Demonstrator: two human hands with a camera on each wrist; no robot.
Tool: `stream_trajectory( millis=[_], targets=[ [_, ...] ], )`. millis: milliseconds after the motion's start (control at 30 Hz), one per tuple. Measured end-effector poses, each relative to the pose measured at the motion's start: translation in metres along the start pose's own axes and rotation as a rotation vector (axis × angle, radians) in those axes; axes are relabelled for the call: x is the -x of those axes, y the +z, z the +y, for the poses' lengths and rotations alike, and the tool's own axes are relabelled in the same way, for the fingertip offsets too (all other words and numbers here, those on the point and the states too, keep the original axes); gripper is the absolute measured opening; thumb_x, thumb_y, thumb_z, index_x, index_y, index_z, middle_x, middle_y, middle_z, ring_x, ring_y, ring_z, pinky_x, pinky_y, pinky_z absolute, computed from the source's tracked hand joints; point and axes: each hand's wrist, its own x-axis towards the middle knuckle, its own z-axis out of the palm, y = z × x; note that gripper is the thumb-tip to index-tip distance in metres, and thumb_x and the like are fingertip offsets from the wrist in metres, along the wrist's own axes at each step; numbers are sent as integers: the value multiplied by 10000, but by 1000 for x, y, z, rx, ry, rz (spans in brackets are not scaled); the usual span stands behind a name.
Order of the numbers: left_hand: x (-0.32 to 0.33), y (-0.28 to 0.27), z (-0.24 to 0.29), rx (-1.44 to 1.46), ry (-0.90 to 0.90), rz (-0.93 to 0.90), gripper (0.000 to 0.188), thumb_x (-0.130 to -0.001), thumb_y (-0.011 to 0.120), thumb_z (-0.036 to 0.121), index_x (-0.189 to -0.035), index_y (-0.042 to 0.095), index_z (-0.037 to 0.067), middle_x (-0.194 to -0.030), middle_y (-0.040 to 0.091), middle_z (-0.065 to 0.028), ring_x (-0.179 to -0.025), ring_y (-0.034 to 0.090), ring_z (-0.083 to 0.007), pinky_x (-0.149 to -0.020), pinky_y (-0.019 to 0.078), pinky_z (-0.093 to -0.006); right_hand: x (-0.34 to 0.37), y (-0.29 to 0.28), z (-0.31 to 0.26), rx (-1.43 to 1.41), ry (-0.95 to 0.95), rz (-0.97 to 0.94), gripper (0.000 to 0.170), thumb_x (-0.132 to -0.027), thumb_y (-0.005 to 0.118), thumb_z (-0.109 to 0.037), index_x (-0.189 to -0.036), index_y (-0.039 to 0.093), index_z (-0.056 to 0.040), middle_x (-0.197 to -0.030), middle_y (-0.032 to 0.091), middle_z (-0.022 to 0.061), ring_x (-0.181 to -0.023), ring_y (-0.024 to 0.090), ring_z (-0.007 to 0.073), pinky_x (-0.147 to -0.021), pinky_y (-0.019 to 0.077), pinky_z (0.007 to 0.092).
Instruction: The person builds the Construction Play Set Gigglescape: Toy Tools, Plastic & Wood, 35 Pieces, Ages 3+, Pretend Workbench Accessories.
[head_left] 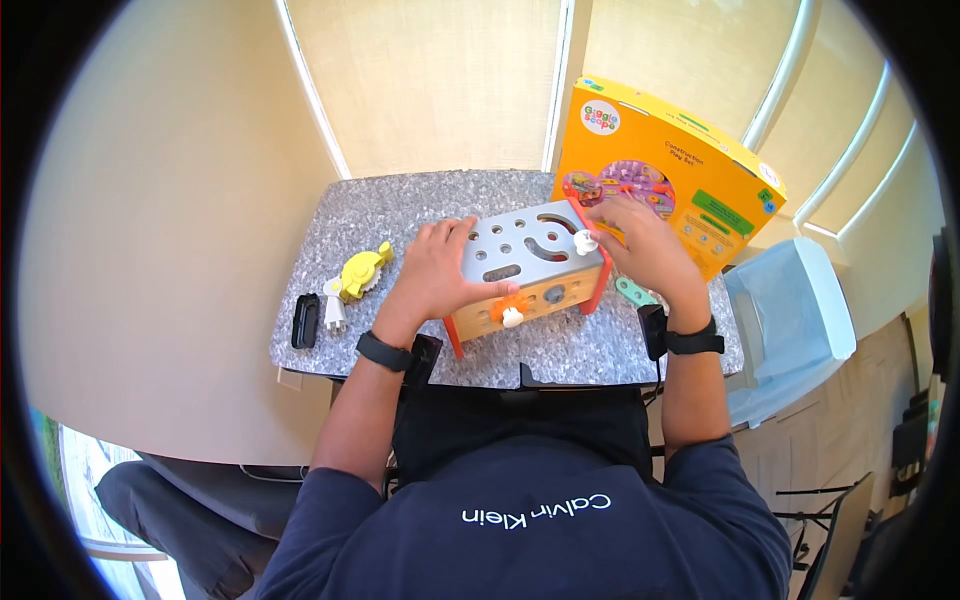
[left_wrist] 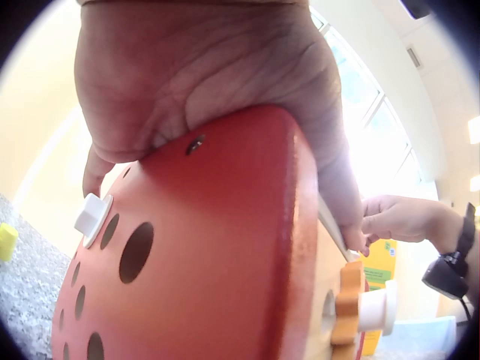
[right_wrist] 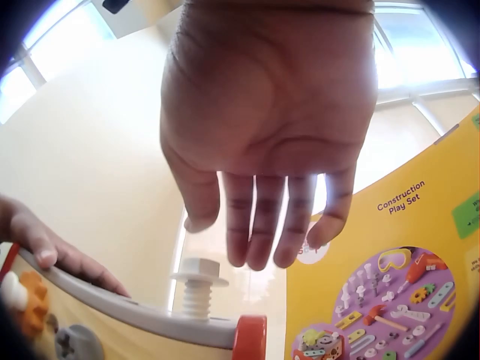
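Note:
A toy workbench [head_left: 518, 264] with a perforated grey top, wooden front and red ends stands tilted on the speckled table. My left hand [head_left: 435, 270] grips its left end, thumb over the front edge and fingers behind. A white plastic bolt [right_wrist: 197, 291] stands upright in the top near the right end, its threads partly showing. My right hand [right_wrist: 266, 127] hovers beside this bolt, fingers extended and holding nothing. On the front sit an orange gear [head_left: 503, 307] with a white bolt through it and a grey screw [head_left: 555, 294]. Another white bolt [left_wrist: 91, 219] pokes from the red end panel.
Behind the bench, at the right, leans a yellow Construction Play Set box [head_left: 650, 140]. A teal strip [head_left: 634, 292] lies right of the bench. Yellow toy pieces [head_left: 360, 273], a white piece [head_left: 335, 310] and a black case [head_left: 306, 320] lie left. A translucent bin [head_left: 795, 320] stands beside the table.

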Motion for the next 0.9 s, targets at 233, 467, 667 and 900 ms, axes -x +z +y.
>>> stream_trajectory(
  millis=[233, 467, 667, 900],
  targets=[
    [0, -2, 1, 9, -9, -9, 1191, -686, 794, 791, -1504, 488, -20, -1425, 554, -248, -1359, 486, -396, -1157, 413, -496, -4, 0, -3, -50, 64, -198, 178, -934, 712, -154, -1017, 680, 0, -1004, 694, 183, -989, 677, 385, -859, 538, 461],
    [0, 0, -1, 7, 3, 6, 1193, -686, 793, 791, -1506, 486, -20, -1419, 560, -244, -1351, 490, -396, -1153, 417, -494, -7, -8, -19, 109, 265, -251, 322, -907, 767, -283, -1030, 668, -2, -964, 695, 180, -933, 685, 378, -803, 537, 478],
    [1, 0, 0, -4, 1, -5, 1186, -692, 793, 783, -1507, 482, -21, -1398, 569, -236, -1324, 503, -392, -1140, 428, -488, 4, 13, -4, 71, 97, -51, 310, -901, 771, -312, -1032, 701, -40, -966, 695, 124, -939, 685, 345, -785, 536, 461],
    [1, 2, -3, -14, 23, 23, 1187, -695, 793, 783, -1508, 482, -23, -1390, 572, -230, -1315, 506, -389, -1138, 429, -484, 5, 23, -10, 217, 102, -25, 331, -890, 783, -387, -913, 685, -72, -850, 676, 75, -840, 681, 287, -746, 485, 432]
  ],
)
